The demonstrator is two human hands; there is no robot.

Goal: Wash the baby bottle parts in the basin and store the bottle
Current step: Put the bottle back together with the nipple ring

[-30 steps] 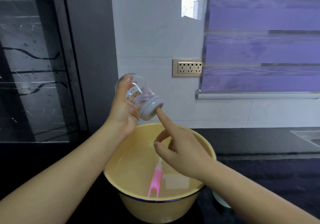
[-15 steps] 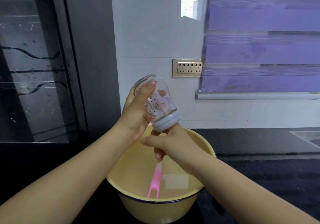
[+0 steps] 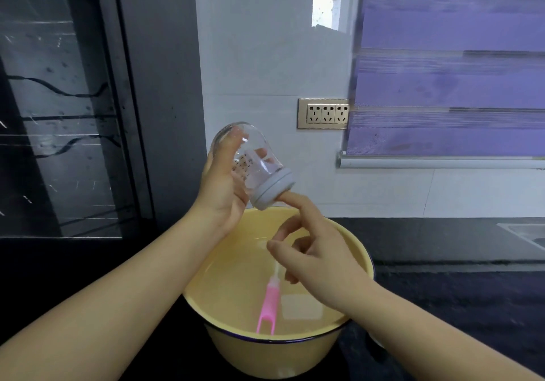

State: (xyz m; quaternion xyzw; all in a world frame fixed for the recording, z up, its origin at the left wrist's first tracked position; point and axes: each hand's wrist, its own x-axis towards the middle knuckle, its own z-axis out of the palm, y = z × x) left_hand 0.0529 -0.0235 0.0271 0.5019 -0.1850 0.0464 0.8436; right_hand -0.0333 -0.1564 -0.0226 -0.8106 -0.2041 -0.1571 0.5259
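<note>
Yellow basin [image 3: 274,357]: sitting on dark counter [image 3: 442,292], holding water.
Pink brush [image 3: 269,301]: lying inside basin, forked handle end pointing toward near rim.
Right hand [image 3: 318,257]: hovering over basin, index finger stretching up and touching grey collar [image 3: 272,189]; other fingers curling loosely, holding nothing.
Left hand [image 3: 221,192]: wrapping round baby bottle [image 3: 253,162], gripping its clear body.
Baby bottle: tilting above basin's far rim, collar end pointing down-right.
Wall socket [image 3: 323,114]: sitting beside purple blind [image 3: 448,86].
</note>
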